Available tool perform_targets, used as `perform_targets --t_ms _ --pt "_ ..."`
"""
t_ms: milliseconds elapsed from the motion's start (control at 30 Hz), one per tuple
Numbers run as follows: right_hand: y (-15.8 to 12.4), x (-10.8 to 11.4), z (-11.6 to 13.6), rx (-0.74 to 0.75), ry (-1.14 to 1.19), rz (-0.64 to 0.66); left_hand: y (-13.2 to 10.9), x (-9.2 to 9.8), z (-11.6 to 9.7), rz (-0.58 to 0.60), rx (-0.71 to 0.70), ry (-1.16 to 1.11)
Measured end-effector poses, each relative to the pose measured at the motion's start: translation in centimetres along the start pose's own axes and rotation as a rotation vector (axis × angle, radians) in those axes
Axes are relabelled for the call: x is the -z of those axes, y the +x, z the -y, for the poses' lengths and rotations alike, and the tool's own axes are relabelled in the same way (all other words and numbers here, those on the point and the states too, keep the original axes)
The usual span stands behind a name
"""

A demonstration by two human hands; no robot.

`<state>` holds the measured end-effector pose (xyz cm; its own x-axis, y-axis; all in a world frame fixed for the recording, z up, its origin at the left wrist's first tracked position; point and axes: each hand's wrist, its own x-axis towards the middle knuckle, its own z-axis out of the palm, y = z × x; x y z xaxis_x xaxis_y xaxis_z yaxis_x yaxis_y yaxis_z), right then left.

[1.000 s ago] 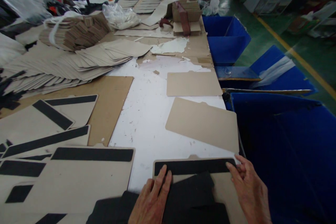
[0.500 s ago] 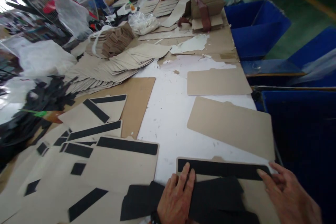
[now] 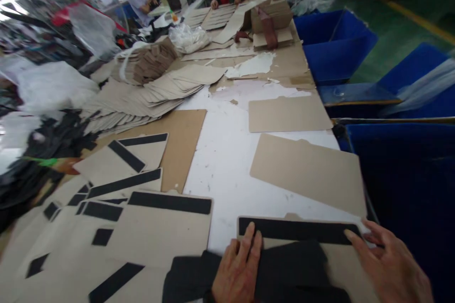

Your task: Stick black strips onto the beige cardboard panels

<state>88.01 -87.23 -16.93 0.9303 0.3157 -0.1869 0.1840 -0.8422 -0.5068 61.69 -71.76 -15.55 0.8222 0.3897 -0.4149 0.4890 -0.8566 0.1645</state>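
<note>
While my left hand lies flat, two fingertips on the left part of a black strip, my right hand has its thumb on the strip's right end and its fingers at the far right corner of the board beneath; whether they pinch that corner I cannot tell. The hands are apart. The board lies nearest me, by the right edge of the table. Its strip runs along the far side and appears aligned; how firmly it is fixed is not visible. Complete, in my judgement: the strip-bearing boards overlapping toward the table's left edge, exact count obscured. Outstanding: a plain board just beyond mine and a second plain board farther off, both along the table's right edge. Loose black pieces lie partly under my left hand, seemingly unused
</note>
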Motion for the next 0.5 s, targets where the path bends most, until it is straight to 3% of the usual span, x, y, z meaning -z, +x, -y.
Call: perform_targets --t_ms 200,400,500 --pt "0.0 -0.1 0.4 -0.003 0.002 0.001 0.1 0.3 0.2 0.051 0.011 -0.032" --pt "0.0 -0.4 -0.3 0.029 0.19 0.029 0.4 0.1 0.4 -0.029 -0.003 -0.057" --pt "-1.1 -0.1 0.0 0.149 0.083 -0.083 0.5 0.1 0.0 -0.037 0.018 -0.022"
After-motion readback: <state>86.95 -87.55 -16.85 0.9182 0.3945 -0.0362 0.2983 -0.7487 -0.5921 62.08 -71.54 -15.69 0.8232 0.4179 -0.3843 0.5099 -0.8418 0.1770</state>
